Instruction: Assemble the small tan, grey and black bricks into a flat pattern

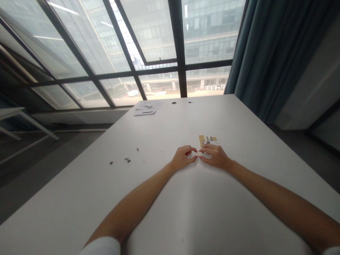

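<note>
My left hand (184,157) and my right hand (214,156) meet fingertip to fingertip above the white table (170,198). Thumbs and forefingers of both curl in a pinch around a small pale piece (198,154), too small to name. Just beyond my right hand lies a group of flat yellow pieces (201,138), side by side, with some blue-grey and dark bits among them. My right fingers partly cover the near edge of that group.
Small dark pieces (127,160) lie scattered to the left, with another dark piece (111,163) farther out. Papers (145,112) rest at the far left edge. A round black object (174,102) sits at the far edge. Beyond are windows and a blue curtain (255,63).
</note>
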Demonstrator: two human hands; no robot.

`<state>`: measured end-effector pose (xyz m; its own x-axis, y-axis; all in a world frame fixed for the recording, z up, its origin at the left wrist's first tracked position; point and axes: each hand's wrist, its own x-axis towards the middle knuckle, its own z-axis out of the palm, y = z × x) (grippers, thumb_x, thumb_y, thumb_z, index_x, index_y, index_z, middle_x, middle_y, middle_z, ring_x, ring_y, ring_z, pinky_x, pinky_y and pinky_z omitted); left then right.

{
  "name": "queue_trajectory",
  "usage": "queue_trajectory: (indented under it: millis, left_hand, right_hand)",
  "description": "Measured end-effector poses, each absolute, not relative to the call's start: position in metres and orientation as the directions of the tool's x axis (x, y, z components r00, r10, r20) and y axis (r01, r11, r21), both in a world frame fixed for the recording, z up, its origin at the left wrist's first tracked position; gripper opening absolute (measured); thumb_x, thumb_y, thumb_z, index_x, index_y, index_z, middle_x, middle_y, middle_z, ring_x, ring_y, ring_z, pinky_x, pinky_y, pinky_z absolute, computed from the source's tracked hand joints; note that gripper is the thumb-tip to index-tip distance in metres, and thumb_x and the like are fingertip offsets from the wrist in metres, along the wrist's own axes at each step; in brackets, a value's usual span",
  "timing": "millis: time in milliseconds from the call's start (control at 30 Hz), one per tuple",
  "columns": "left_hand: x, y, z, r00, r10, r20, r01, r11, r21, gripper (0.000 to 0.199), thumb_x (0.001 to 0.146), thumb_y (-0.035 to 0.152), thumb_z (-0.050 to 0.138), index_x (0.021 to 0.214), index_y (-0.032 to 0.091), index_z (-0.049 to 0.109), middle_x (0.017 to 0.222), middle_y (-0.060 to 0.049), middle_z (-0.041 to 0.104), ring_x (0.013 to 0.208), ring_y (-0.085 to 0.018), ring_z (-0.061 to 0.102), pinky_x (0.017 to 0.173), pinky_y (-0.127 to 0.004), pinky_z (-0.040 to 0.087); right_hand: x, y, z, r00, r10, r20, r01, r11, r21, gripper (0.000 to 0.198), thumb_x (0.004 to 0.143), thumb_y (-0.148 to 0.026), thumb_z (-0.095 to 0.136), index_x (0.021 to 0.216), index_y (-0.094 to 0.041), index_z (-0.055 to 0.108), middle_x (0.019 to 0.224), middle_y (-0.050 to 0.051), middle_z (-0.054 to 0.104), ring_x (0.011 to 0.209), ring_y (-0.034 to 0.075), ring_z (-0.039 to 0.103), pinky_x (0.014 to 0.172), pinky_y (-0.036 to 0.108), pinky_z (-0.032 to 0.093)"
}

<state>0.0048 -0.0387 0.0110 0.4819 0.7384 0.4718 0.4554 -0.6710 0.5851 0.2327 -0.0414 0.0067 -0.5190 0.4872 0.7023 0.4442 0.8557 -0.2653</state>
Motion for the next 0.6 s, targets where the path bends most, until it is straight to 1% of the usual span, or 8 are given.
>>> queue_trajectory:
  millis: [233,433,600]
  left_hand:
    - [0.0049,-0.0388,0.0102,0.49,0.715,0.499,0.428,-0.696,0.576,0.02,0.082,0.032,0.068,0.096,0.018,0.071,0.064,0.006,0.042,0.06,-0.01,0.042,0.063,-0.023,0.035]
    - [0.0057,-0.0399,0.0112,0.481,0.74,0.469,0.472,-0.67,0.573,0.019,0.081,0.031,0.068,0.095,0.018,0.071,0.063,0.005,0.043,0.06,-0.01,0.043,0.063,-0.023,0.036]
    - [0.0074,-0.0412,0.0118,0.47,0.719,0.512,0.461,-0.694,0.552,0.017,0.081,0.028,0.068,0.094,0.017,0.071,0.063,0.006,0.043,0.06,-0.01,0.043,0.062,-0.022,0.036]
  right_hand:
    - [0.2327,-0.041,0.0058,-0.527,0.487,0.697,0.45,0.855,-0.257,0.011,0.09,-0.025,0.063,0.099,-0.022,0.067,0.089,0.006,0.069,0.082,0.019,0.066,0.073,0.031,0.054]
    - [0.2323,-0.0401,0.0044,-0.531,0.488,0.693,0.453,0.854,-0.254,0.012,0.088,-0.023,0.064,0.1,-0.023,0.066,0.091,0.006,0.07,0.084,0.02,0.067,0.075,0.032,0.054]
    - [0.2316,-0.0409,0.0053,-0.527,0.484,0.699,0.461,0.853,-0.243,0.012,0.088,-0.021,0.064,0.1,-0.022,0.066,0.091,0.006,0.07,0.083,0.019,0.067,0.074,0.031,0.054]
